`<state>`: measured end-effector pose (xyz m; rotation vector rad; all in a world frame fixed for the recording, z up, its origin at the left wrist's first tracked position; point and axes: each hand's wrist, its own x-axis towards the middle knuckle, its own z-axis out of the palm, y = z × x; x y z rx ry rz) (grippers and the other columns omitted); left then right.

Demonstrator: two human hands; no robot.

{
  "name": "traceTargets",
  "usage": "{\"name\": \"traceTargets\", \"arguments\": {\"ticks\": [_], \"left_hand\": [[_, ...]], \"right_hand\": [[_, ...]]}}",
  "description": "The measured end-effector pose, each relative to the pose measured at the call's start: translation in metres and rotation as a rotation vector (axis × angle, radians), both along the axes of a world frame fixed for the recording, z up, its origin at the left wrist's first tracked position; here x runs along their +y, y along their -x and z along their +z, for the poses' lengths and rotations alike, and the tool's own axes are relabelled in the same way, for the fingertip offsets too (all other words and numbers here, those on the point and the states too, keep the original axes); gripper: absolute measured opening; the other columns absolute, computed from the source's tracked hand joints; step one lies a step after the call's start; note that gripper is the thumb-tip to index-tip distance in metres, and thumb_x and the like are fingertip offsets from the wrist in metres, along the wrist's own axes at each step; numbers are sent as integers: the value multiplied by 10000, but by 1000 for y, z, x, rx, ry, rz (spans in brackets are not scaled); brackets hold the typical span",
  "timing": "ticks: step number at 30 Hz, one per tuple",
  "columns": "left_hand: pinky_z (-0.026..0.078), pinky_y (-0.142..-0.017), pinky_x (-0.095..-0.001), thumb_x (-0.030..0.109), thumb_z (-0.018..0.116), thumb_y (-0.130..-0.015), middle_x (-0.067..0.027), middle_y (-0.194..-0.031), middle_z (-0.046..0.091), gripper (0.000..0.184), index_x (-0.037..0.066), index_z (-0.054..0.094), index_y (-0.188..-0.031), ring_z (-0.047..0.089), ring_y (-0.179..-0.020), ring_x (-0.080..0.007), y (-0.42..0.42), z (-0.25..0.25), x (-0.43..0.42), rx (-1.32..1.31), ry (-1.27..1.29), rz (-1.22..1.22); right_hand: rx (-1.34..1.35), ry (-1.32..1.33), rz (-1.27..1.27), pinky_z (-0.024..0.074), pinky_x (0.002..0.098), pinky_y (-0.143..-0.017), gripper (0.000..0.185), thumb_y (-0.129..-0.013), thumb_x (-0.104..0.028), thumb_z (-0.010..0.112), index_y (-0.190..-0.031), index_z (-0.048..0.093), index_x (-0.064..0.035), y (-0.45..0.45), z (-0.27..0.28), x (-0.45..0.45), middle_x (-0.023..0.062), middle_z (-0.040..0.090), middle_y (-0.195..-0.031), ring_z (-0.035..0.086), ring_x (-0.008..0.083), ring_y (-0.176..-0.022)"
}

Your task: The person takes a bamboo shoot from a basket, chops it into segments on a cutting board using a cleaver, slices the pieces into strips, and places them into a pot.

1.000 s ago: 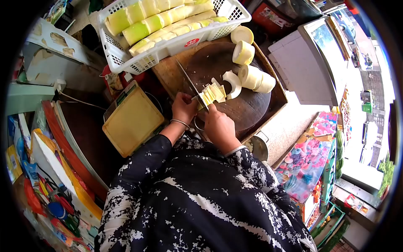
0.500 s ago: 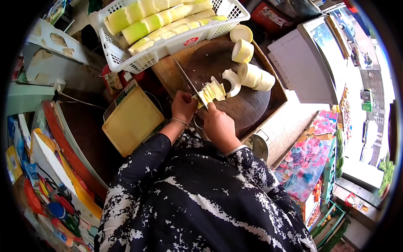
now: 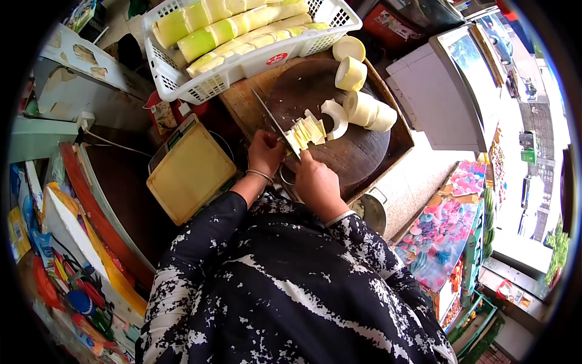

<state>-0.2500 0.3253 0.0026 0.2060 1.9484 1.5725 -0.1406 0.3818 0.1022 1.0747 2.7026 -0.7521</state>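
Note:
My right hand [image 3: 317, 182] grips the handle end of a knife [image 3: 273, 118], its blade pointing up and left over the round dark chopping board [image 3: 297, 91]. Just left of the blade, my left hand [image 3: 265, 153] is closed with its fingertips on a small piece of pale bamboo shoot, mostly hidden by the fingers. Thin cut slices [image 3: 307, 131] lie against the blade's right side. Beside them sits a curved white piece [image 3: 335, 119]. Thick pale round sections [image 3: 361, 109] rest on the board's right part.
A white plastic basket [image 3: 227, 76] of long peeled shoots stands beyond the board. To the left is a scale with a yellowish tray [image 3: 191, 173]. A metal pot [image 3: 371, 212] sits near my right forearm, and a white box [image 3: 433, 94] stands farther right.
The knife and my left hand have shifted very slightly left. The slices and large sections stay in place.

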Motion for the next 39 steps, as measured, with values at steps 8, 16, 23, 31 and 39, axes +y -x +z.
{"name": "traceTargets", "arguments": {"ticks": [8, 16, 23, 31, 39], "left_hand": [[453, -452, -250, 109, 642, -780, -78, -692, 566, 220, -1, 466, -852, 546, -504, -133, -2, -2, -2, 54, 16, -3], [465, -439, -265, 74, 629, -761, -91, -691, 542, 256, 5, 423, -896, 551, -504, -150, 0, -4, -1, 13, -21, 17], [465, -435, -268, 64, 629, -742, -93, -701, 539, 281, 7, 416, -916, 543, -498, -148, -1, -4, -2, 57, -23, 41], [470, -551, -291, 124, 673, -766, -76, -721, 586, 233, 27, 488, -870, 576, -590, -170, 7, 10, -5, 288, 16, -161], [450, -546, -293, 199, 638, -814, -51, -647, 556, 186, 44, 536, -798, 532, -555, -166, 36, 140, 71, 682, -401, -305]], "right_hand": [[42, -6, 10, 463, 491, -595, 182, -851, -210, 491, -877, 479, -31, 11, -20, 5, 217, 602, -666, 598, 398, -655], [22, 35, -8, 465, 487, -599, 184, -841, -197, 506, -884, 485, -20, 2, 1, -2, 220, 602, -674, 594, 401, -659], [40, 35, 3, 468, 491, -604, 178, -834, -189, 517, -882, 489, -19, 7, -13, 3, 226, 601, -678, 596, 404, -664], [169, 1, -127, 471, 480, -628, 210, -836, -202, 538, -948, 543, -25, -14, -7, 22, 225, 608, -715, 596, 400, -711], [164, 59, -130, 466, 489, -589, 156, -836, -193, 545, -903, 519, -55, -42, 6, 16, 219, 603, -687, 589, 409, -661]]}}
